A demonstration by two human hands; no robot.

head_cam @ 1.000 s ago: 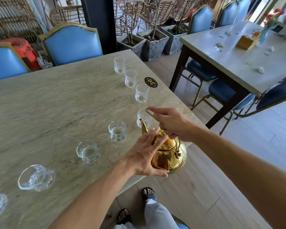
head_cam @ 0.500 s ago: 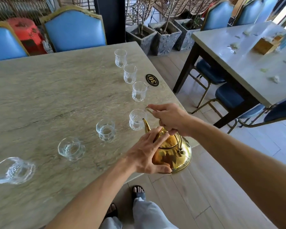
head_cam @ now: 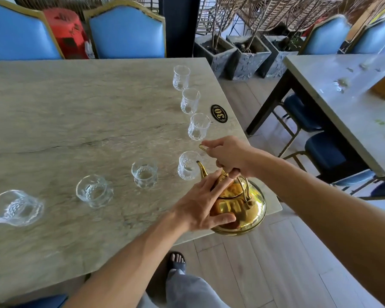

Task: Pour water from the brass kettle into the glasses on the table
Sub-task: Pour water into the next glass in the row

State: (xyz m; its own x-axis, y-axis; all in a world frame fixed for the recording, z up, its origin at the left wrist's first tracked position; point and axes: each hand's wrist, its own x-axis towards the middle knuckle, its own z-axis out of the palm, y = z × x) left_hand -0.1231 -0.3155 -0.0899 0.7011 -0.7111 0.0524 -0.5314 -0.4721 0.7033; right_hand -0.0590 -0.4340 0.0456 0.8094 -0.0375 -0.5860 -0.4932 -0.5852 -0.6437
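The brass kettle (head_cam: 240,210) hangs over the near right corner of the stone table (head_cam: 76,121). My right hand (head_cam: 229,155) is closed around its handle from above. My left hand (head_cam: 200,204) lies flat on the lid and side of the kettle. The spout (head_cam: 201,168) points left and touches or nearly touches the rim of a patterned glass (head_cam: 187,165). Several clear glasses stand in a curved row: three further back (head_cam: 198,126), and three to the left, one (head_cam: 144,175) holding water, another (head_cam: 94,193), and the nearest left glass (head_cam: 15,207).
An oval black number plate "30" (head_cam: 219,113) lies near the table's right edge. Blue chairs (head_cam: 127,33) stand behind the table. Stone planters (head_cam: 218,52) and a second table (head_cam: 347,101) with chairs stand to the right. My sandalled feet (head_cam: 176,261) are on the wooden floor.
The view has swung left and down, so the glasses sit more to the right. Both hands keep their hold on the kettle, and its spout stays by the same glass.
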